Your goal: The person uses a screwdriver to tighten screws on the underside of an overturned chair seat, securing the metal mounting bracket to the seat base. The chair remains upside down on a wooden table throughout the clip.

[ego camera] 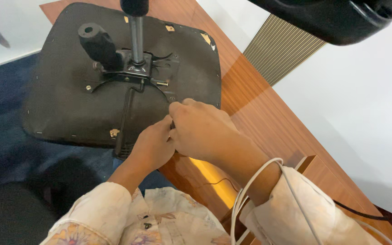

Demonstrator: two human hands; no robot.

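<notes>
seat upturned on table edge | mechanism on it (centre) | hands at its right rim

Black chair seat upturned on wooden table, metal mechanism upward

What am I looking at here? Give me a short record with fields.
Setting: wooden table with an upturned black chair seat lying on it
Seat hardware: metal mounting plate, gas cylinder, black lever handle
Left hand: at the seat's near edge
Right hand: pressed against the left, fingers pinching something small and dark
Wrist: white cable looped over the right sleeve
</notes>
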